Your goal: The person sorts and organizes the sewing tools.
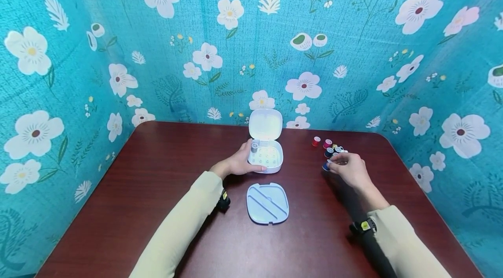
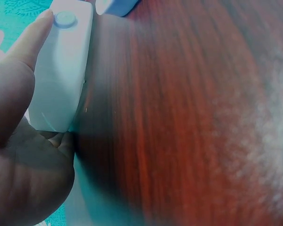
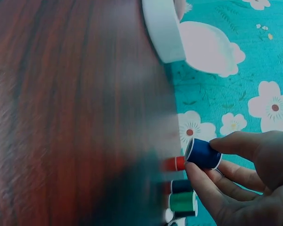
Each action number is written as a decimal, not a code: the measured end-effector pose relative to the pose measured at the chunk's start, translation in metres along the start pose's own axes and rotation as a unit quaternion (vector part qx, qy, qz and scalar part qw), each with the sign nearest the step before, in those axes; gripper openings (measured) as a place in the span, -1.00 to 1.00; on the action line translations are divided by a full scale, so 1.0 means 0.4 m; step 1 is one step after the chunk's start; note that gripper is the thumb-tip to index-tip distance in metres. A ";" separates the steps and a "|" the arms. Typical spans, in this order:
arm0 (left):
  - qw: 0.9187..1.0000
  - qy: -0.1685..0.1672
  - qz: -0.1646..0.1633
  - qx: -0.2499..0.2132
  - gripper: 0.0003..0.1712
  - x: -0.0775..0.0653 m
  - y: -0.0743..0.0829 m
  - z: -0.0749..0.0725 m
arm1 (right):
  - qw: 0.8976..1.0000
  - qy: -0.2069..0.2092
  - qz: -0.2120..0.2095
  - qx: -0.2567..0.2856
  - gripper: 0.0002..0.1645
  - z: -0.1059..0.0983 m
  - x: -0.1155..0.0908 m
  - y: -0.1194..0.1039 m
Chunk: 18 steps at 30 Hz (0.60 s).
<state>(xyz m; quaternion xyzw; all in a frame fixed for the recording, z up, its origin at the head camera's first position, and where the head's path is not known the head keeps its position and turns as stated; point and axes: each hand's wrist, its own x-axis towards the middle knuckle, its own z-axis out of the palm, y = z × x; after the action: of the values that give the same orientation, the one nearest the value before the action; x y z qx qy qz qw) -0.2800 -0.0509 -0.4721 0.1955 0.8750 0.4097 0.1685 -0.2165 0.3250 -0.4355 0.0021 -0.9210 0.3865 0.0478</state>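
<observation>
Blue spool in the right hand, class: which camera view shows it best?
The right wrist view: the blue spool is large, pinched in the right hand. The head view shows it small, partly covered; the left wrist view doesn't show it.

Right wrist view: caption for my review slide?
Right hand pinching a blue spool near a red spool and a green spool.
</observation>
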 end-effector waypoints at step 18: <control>1.000 -0.001 0.002 0.006 0.45 -0.003 0.007 -0.002 | 0.999 -0.006 -0.039 0.024 -0.77 0.043 0.044 -0.077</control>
<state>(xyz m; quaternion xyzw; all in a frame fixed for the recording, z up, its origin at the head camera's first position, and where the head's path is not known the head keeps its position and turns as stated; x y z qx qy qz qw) -0.2788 -0.0503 -0.4694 0.1984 0.8770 0.4041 0.1676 -0.2341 0.2918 -0.4240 0.0418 -0.9109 0.4065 0.0572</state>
